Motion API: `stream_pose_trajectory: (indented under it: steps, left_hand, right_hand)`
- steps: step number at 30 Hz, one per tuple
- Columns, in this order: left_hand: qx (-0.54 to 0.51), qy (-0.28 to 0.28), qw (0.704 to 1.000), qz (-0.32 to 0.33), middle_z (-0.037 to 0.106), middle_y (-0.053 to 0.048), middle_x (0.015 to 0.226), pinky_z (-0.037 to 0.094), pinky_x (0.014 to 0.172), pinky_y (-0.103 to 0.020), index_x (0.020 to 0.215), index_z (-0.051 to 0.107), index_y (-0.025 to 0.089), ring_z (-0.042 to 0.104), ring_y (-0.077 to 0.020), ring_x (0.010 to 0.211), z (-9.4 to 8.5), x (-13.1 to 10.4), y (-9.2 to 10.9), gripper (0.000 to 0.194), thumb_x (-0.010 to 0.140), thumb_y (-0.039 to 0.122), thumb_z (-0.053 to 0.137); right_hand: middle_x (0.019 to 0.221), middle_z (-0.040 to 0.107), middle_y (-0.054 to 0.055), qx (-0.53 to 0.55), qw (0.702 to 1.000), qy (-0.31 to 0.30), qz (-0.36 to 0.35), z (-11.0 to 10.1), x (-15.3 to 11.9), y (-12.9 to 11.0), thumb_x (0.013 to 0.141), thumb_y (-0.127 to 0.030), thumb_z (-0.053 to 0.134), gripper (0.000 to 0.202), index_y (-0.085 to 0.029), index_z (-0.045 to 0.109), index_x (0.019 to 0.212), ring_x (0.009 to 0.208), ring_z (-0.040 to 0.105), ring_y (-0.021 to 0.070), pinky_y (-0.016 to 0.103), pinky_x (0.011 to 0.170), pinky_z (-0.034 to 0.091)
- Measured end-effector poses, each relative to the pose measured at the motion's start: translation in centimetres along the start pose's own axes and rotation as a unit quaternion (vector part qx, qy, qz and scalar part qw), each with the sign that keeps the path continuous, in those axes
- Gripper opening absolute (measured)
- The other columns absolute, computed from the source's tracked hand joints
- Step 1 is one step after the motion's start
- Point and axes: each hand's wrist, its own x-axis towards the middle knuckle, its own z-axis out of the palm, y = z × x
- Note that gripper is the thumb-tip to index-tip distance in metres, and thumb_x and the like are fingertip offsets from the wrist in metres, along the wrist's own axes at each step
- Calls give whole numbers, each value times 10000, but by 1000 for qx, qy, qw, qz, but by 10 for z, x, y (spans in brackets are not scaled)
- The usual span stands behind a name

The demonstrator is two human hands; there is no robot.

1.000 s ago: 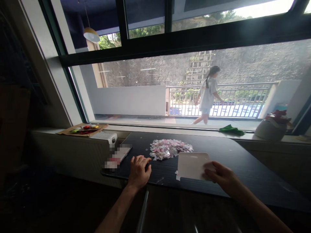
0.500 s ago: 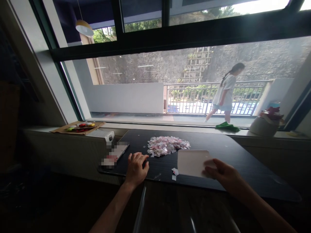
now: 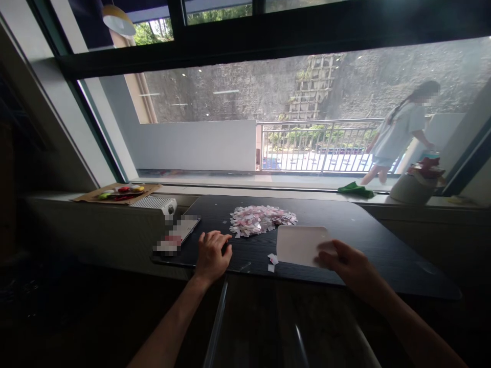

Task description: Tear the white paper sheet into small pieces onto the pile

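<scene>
In my right hand (image 3: 341,258) is a pale, flat rectangular board (image 3: 297,246) with rounded corners, pinched at its right end between thumb and fingers. It is low over the dark table (image 3: 337,214), and I cannot tell whether it touches. My left hand (image 3: 213,253) rests near the table's front edge, fingers loosely bent, thumb apart, holding nothing that shows. Beyond both hands lies a heap of small pinkish-white paper scraps (image 3: 261,220). Several loose scraps (image 3: 272,260) lie by the board's left front corner.
Left of my left hand lies a partly blurred phone-like slab (image 3: 186,232). A white heater (image 3: 157,205) and cardboard (image 3: 90,192) with colourful items stand behind it. On the sill are a green cloth (image 3: 355,189) and a pale sack (image 3: 410,186). Outside the window walks a person (image 3: 401,133).
The person outside has moved right, behind the sack. My view has shifted slightly, so the table sits a little higher in the picture. Both hands keep nearly the same places over the table.
</scene>
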Motion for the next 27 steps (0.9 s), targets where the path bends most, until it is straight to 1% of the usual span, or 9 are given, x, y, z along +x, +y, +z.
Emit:
stream_pose_trajectory:
  steps: [5,10,13,15,17,19,21,23,27]
  left_hand:
    - [3,0,1000,3,678,-43,913,265,1028,-519,962,629,219,536,-260,1065,-1,0,0,205,790,200,520]
    - [2,1,1000,6,673,-39,903,263,1031,-512,968,629,217,529,-257,1069,-2,0,1,210,793,204,514]
    - [4,0,1000,8,673,-40,896,268,1025,-511,962,631,214,532,-257,1060,-2,0,1,208,792,206,513]
    - [4,-1,1000,8,674,-40,890,269,1023,-513,956,632,211,533,-258,1057,-3,0,1,204,790,205,513]
    - [4,-1,1000,7,674,-42,889,270,1024,-511,953,632,208,533,-260,1058,-3,1,1,202,790,205,513]
    - [3,0,1000,7,673,-43,895,269,1026,-511,960,632,208,531,-260,1061,-3,1,1,208,791,208,511]
    - [2,1,1000,8,672,-43,899,263,1029,-513,966,632,213,529,-261,1063,-2,1,1,213,791,214,512]
    - [1,1,1000,9,672,-42,901,257,1032,-513,965,633,222,528,-261,1066,-2,1,1,212,791,220,512]
    - [5,2,1000,9,675,-44,911,264,1029,-507,961,632,224,530,-260,1064,-1,0,0,208,794,220,508]
  right_hand:
    - [705,700,34,-10,1000,-18,2,-6,-1,-1,656,-488,698,331,-190,639,789,703,692,231,331,673,550]
    - [729,716,34,-76,997,14,6,-22,-3,-2,656,-442,699,279,-206,645,796,704,691,235,321,648,544]
    - [741,718,46,-41,999,-3,0,-12,-2,-3,684,-450,676,284,-199,635,810,727,694,236,326,669,547]
    - [754,716,54,-24,999,-34,-3,-3,-1,-3,684,-461,673,306,-188,635,816,739,694,238,330,673,552]
    - [752,710,48,-47,997,-55,-6,-2,-1,-2,681,-459,668,305,-184,638,812,728,689,229,322,655,552]
    - [732,704,34,-96,995,-39,-9,-8,-2,-1,693,-438,648,270,-192,639,803,695,679,212,308,632,543]
    - [726,705,26,-142,990,1,-14,-17,-3,0,712,-415,620,231,-205,638,805,665,671,199,302,621,532]
    - [732,710,27,-159,987,21,-18,-23,-3,-1,725,-411,600,224,-214,636,825,660,671,199,301,618,526]
    - [726,716,28,-167,985,20,-39,-17,-1,-4,742,-398,579,218,-219,635,851,654,667,193,290,607,518]
